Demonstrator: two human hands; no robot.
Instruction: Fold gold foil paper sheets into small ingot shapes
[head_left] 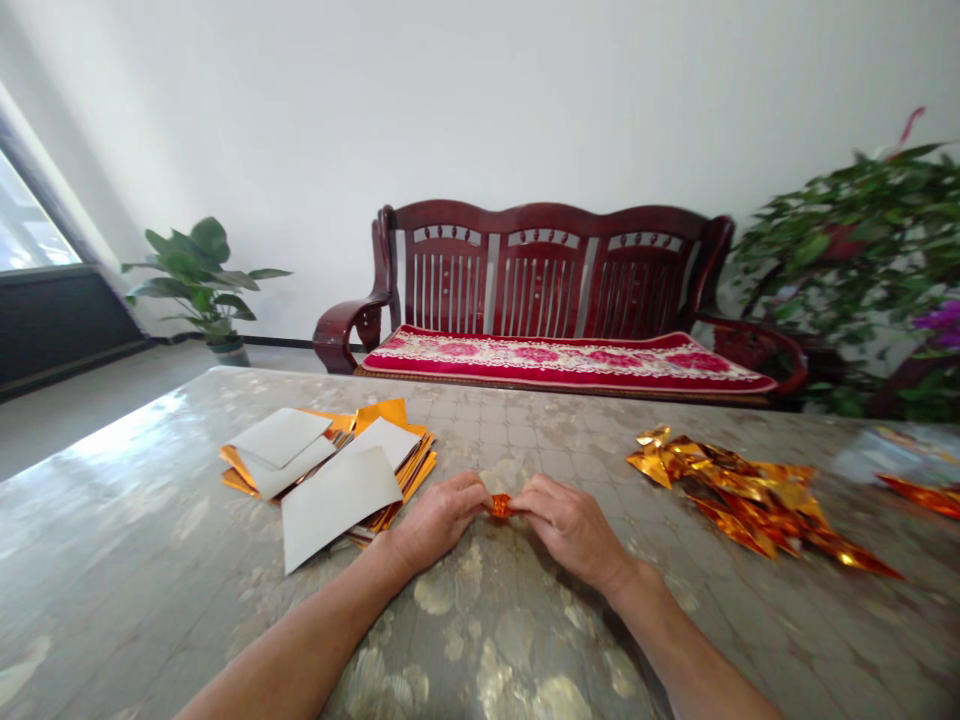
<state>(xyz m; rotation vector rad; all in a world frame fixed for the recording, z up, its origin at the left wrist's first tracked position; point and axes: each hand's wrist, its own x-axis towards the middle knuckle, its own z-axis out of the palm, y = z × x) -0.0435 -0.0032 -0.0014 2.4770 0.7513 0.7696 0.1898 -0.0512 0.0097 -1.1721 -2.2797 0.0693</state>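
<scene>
Between my two hands, over the middle of the table, is a small piece of shiny orange-gold foil paper (500, 506). My left hand (444, 512) pinches its left end, and my right hand (568, 522) grips the right end with fingers curled. Most of the foil is hidden behind the fingers. Left of my left hand lies a loose stack of foil paper sheets (420, 470), several with the white back (341, 498) facing up. Off to the right of my right hand sits a heap of folded, pointed gold foil pieces (765, 490).
A patterned, glossy covering lies over the table (225, 620). At its right edge are a clear plastic bag (892, 452) and another orange foil piece (926, 495). Beyond the table stands a wooden bench (536, 270) with a red floral cushion (562, 360), between potted plants (199, 275).
</scene>
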